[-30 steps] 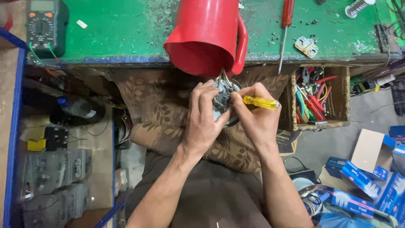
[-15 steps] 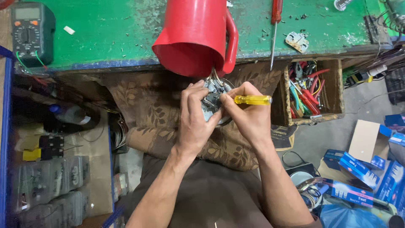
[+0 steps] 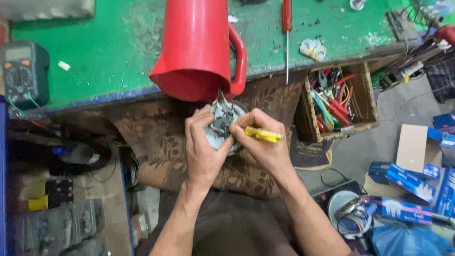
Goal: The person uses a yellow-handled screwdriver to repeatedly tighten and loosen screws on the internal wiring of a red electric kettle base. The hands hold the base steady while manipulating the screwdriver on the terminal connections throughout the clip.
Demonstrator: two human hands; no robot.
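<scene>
The round grey metal base plate (image 3: 222,125) is gripped by the left hand (image 3: 203,147); the yellow-handled screwdriver (image 3: 263,134), clasped in the right hand (image 3: 261,142), lies crosswise, tip pointing left into it.

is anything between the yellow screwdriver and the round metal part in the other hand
Nothing visible. The right hand brings the yellow screwdriver straight onto the round metal part, which the left hand holds; the tip itself is hidden.
</scene>
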